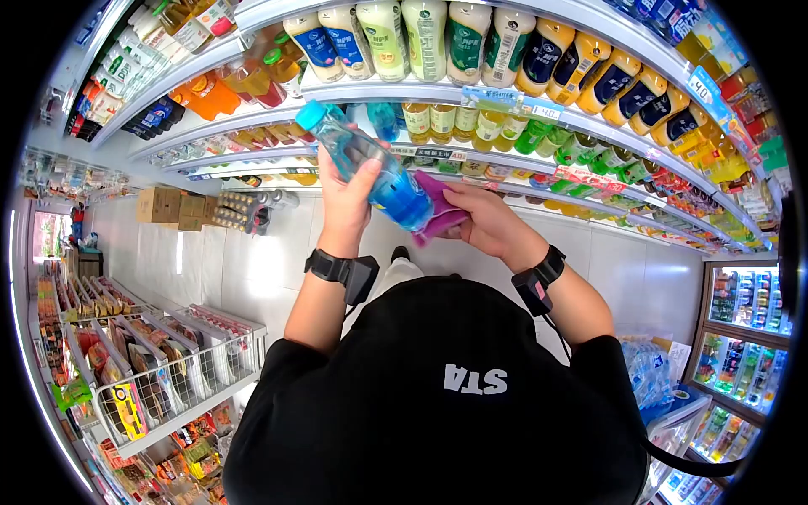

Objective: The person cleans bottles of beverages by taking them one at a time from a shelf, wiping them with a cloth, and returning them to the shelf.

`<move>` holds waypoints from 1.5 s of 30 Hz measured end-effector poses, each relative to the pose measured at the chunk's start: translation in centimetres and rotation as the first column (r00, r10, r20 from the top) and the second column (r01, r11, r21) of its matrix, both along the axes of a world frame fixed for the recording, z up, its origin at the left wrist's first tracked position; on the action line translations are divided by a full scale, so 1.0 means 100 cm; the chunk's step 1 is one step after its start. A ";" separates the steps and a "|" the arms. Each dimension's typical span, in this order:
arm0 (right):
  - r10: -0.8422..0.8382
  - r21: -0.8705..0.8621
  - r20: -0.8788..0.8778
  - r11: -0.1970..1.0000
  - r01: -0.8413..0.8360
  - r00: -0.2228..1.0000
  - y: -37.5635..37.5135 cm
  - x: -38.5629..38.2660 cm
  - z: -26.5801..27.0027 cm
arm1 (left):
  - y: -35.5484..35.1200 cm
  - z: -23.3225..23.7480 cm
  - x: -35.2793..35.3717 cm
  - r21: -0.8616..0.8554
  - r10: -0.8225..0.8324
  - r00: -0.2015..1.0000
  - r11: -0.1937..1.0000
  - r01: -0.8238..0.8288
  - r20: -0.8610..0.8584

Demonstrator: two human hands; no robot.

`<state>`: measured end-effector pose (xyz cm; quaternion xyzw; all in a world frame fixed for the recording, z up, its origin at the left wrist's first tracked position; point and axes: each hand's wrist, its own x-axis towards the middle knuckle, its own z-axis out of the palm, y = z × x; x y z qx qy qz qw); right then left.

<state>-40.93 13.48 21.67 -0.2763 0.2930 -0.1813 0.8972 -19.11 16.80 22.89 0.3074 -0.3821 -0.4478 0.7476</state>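
A clear blue plastic drink bottle (pixel 353 156) with a turquoise cap and blue label is tilted in front of the shelves, its cap toward the upper left. My left hand (pixel 349 189) wraps round its middle. In my right hand (pixel 488 219) is a purple cloth (pixel 439 206), pinched between thumb and fingers and pressed against the bottle's base. Both wrists wear black strapped devices. Behind the bottle, another blue bottle (pixel 384 122) stands on the second shelf, partly covered.
Shelves of bottled drinks (pixel 425 42) curve across the front, with price strips along their edges. Cardboard boxes (pixel 160 204) and wrapped drink packs (pixel 240 212) sit on the floor at left. A wire snack rack (pixel 181 379) stands lower left; glass-door fridges (pixel 741 345) stand at right.
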 end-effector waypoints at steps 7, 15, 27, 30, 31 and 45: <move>-0.297 -0.031 -0.066 0.955 0.295 0.953 0.011 -0.056 -0.063 | -0.006 -0.045 0.016 0.166 0.163 0.966 0.966 -0.198 0.202; -0.549 -0.024 -0.283 0.824 0.566 0.787 0.038 -0.084 -0.112 | -0.052 -0.118 0.091 0.027 0.244 0.610 0.916 -0.400 0.753; -0.656 -0.067 -0.371 0.724 0.686 0.657 0.050 -0.041 -0.091 | -0.119 -0.168 0.124 0.109 0.207 0.611 0.892 -0.439 0.764; -0.661 -0.068 -0.389 0.716 0.695 0.642 0.051 -0.033 -0.087 | -0.126 -0.178 0.126 0.121 0.211 0.608 0.881 -0.457 0.766; -0.662 -0.065 -0.407 0.708 0.703 0.629 0.051 -0.029 -0.087 | -0.128 -0.177 0.126 0.125 0.207 0.609 0.881 -0.456 0.766; -0.604 -0.071 -0.413 0.768 0.637 0.682 0.046 -0.016 -0.090 | -0.160 -0.191 0.128 0.185 0.138 0.559 0.857 -0.482 0.818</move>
